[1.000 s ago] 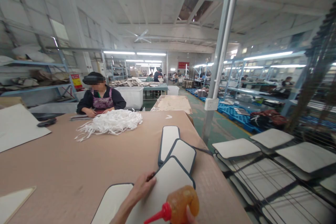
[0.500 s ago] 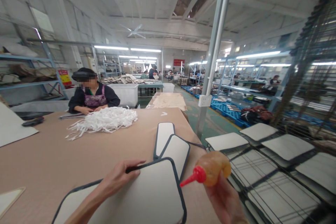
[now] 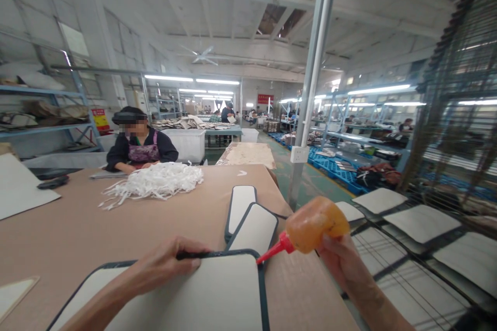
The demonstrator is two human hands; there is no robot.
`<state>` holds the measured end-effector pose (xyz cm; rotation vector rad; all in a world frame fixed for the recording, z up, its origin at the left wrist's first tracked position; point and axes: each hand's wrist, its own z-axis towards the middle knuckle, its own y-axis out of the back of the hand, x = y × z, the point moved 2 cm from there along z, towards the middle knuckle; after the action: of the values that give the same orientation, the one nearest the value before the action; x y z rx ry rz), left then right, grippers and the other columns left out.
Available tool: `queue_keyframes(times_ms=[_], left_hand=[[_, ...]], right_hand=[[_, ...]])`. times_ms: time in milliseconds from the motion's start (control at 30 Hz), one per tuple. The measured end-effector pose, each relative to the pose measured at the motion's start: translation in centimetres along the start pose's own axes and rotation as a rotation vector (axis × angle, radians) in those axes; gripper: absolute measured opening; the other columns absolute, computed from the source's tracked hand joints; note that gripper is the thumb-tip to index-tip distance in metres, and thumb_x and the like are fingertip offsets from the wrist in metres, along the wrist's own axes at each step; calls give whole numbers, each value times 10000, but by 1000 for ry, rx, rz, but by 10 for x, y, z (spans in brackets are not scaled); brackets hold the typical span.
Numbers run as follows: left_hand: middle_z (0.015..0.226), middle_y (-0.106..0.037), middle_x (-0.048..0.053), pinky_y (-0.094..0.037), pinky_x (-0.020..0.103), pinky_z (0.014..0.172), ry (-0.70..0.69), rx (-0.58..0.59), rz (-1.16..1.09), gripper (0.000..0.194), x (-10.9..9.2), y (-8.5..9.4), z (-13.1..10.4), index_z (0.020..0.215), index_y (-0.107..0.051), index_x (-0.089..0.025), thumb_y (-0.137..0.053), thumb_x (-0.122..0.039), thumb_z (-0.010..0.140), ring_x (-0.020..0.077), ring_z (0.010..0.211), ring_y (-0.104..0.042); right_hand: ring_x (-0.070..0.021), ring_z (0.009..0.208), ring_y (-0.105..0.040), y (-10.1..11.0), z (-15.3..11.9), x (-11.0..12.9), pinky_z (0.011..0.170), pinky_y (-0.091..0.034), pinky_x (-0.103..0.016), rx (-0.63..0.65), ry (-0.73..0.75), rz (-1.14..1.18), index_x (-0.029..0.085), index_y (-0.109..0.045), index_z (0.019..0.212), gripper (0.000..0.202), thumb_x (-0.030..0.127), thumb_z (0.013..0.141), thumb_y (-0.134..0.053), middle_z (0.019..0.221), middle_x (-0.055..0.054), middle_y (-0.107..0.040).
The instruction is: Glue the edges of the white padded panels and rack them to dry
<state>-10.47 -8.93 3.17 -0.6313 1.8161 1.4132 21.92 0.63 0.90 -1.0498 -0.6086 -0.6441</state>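
Note:
My left hand (image 3: pixel 171 264) pinches the top edge of a cream panel (image 3: pixel 221 295) with a dark border, thumb on the face and fingers behind. In my right hand (image 3: pixel 341 258) is a squeeze bottle (image 3: pixel 316 222) of amber liquid, tilted down to the left. Its red nozzle (image 3: pixel 275 248) has its tip at the panel's upper right corner, by the dark border. Just behind lie two smaller dark-edged panels, one panel (image 3: pixel 254 227) overlapping the other panel (image 3: pixel 242 207). Under my left forearm another pale panel (image 3: pixel 101 282) shows partly.
A pile of white strips (image 3: pixel 159 181) lies on the brown-covered table (image 3: pixel 155 222). Across it sits a co-worker (image 3: pixel 143 147). A metal post (image 3: pixel 310 88) rises beyond the table's right edge. Wire racks at right hold several cream panels (image 3: pixel 423 222).
My right hand has raised and tipped the bottle, bringing its nozzle to the panel's corner. The panel has shifted slightly down and left, still in my left hand.

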Motion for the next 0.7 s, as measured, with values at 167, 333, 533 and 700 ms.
queue_keyframes(times_ms=[167, 333, 533, 700], left_hand=[[987, -741, 16, -467, 286, 817, -46, 17, -28, 335, 1, 1, -1, 996, -752, -211, -570, -398, 788, 268, 936, -623], [974, -745, 14, -475, 286, 812, -2, -30, -51, 317, 5, 4, -3, 992, -756, -226, -596, -377, 764, 265, 931, -625], [986, -745, 13, -474, 285, 822, 7, 7, -113, 339, 3, 5, -3, 1039, -740, -214, -605, -331, 750, 260, 945, -626], [980, -745, 2, -465, 275, 821, 27, 51, -141, 304, -7, 4, -4, 1004, -749, -218, -568, -294, 773, 246, 930, -635]], right_hand=[[-193, 718, -692, 4, -3, 1, 734, -581, -303, 40, -1, -23, 274, -753, 861, 314, 257, 563, -852, 815, -9, -756], [-212, 723, -699, 3, -3, 3, 727, -585, -323, 55, 22, -44, 304, -751, 786, 269, 275, 542, -860, 817, 5, -759], [-203, 722, -698, 0, -1, 4, 716, -584, -300, 61, 38, -43, 308, -749, 846, 315, 259, 552, -853, 837, 7, -760], [-233, 779, -695, 3, -5, 1, 784, -570, -362, 78, 18, -56, 298, -736, 861, 317, 276, 563, -842, 865, -8, -756]])
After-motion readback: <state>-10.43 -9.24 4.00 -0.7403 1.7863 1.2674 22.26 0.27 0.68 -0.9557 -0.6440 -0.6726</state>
